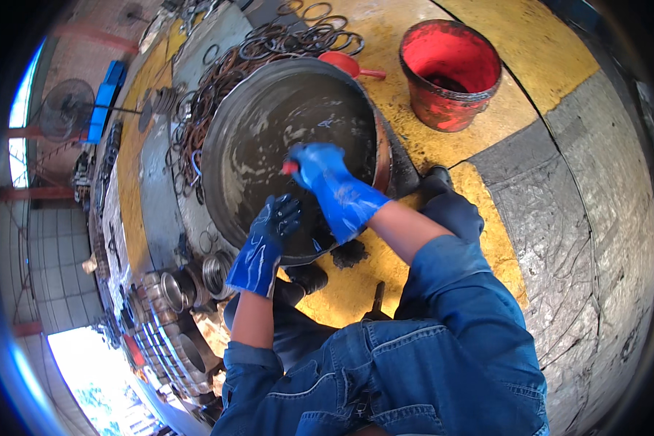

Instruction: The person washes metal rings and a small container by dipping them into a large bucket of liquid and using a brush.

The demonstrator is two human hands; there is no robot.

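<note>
A large round metal basin (225, 156) of murky grey-brown liquid stands in front of me. Over its middle, my right hand (318, 168), in a blue rubber glove, is closed round a red handle (290, 168); only its end shows, so I cannot tell the tool's kind. Nearer the basin's front left rim is my left hand (276, 218), its glove wet and darkened. The left fingers are bent, and whatever they hold, if anything, is lost in the dark area beside them. Pale foam streaks swirl on the liquid.
A red bucket (449, 102) with a blackened rim stands right of the basin. A red scoop (341, 64) lies behind the rim. Piled metal rings (218, 94) lie along the basin's far left; stacked metal cylinders (185, 349) stand lower left. My knees flank the basin's near side.
</note>
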